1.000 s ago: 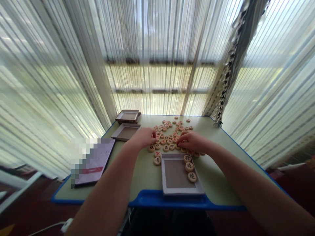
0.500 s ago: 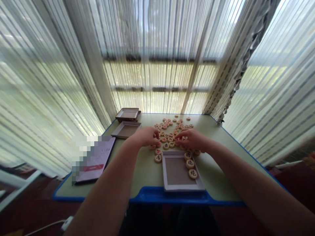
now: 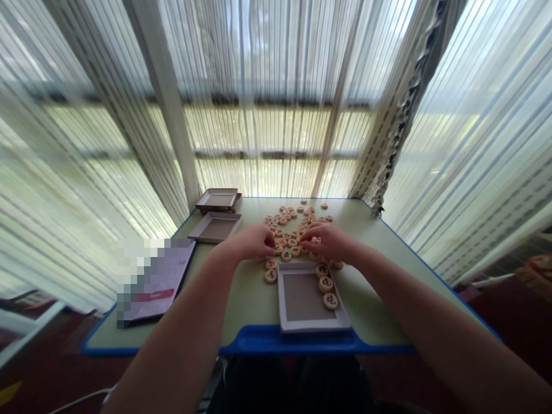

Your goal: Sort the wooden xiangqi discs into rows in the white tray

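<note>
Many round wooden xiangqi pieces [image 3: 286, 255], marked in red or black characters, lie scattered over the middle of the table. My left hand [image 3: 257, 241] is at the left edge of the spread, its fingers closed together at a piece [image 3: 278, 249]; part of the grip is hidden. Over the right part of the spread is my right hand [image 3: 326, 240], fingers bent but apart, tips among the pieces and covering some. Closer to me sits a shallow white-rimmed box tray [image 3: 282, 310] with three black-marked pieces [image 3: 326, 284] along its right side.
Another shallow tray [image 3: 202, 234] lies at the left, with a brown-edged box [image 3: 202, 205] behind it. A flat purple-white folder-like item [image 3: 172, 276] rests on the left edge. The green table [image 3: 375, 299] has a blue rim; sheer curtains [image 3: 267, 132] hang behind it.
The view has shifted slightly, moving everything a little left. My left fingers have drawn together at a piece. The right hand stays over the spread, and the three pieces in the tray are unmoved.
</note>
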Tool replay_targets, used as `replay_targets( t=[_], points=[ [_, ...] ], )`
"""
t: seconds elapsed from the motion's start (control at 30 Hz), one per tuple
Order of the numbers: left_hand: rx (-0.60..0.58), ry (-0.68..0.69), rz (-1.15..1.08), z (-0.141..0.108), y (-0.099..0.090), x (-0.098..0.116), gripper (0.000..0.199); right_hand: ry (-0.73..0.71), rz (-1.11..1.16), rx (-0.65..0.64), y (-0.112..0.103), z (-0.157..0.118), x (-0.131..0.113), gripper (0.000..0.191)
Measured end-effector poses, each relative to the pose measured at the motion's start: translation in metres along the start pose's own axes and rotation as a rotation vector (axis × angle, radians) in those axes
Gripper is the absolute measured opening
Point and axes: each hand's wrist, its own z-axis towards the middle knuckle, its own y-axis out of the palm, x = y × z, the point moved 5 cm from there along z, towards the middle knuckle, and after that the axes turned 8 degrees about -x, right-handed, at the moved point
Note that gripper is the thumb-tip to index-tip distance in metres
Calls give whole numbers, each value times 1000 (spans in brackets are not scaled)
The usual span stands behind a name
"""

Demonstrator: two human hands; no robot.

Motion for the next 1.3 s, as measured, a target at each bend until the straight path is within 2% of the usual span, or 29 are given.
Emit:
replay_targets(
  t=[0.1, 0.23, 0.33, 0.4, 0.47, 0.57, 0.73, 0.9, 1.03, 1.3],
  points=[
    [30, -31, -13, -11, -9, -6, 21, -3, 6, -15, 1, 0, 0, 17],
    [33, -157, 56, -22, -19, -21, 19, -66, 40, 7, 3, 2, -6, 21],
    [175, -203, 87, -23, -27, -26, 23, -113, 50, -9, 8, 4, -12, 24],
    [224, -190, 81, -19, -25, -26, 26, -138, 53, -57, 13, 5, -15, 22],
    [188, -175, 69, -13, -19, -25, 28, -151, 68, -76, 16, 5, -17, 22],
    [159, -192, 57, -10, -15, -26, 28, -134, 94, -33, 16, 5, -14, 22],
    [290, -249, 70, -15, -26, -37, 35, -68, 100, 62, 11, 4, -3, 22],
    [199, -355, -12, -14, -19, -51, 29, -36, 101, 92, 6, 4, 5, 21],
    [135, -362, -4, -12, -14, -48, 27, -32, 110, 97, 5, 4, 6, 20],
    [127, -325, 107, -12, -15, -39, 25, 19, 38, 69, 5, 3, 6, 21]
  ],
)
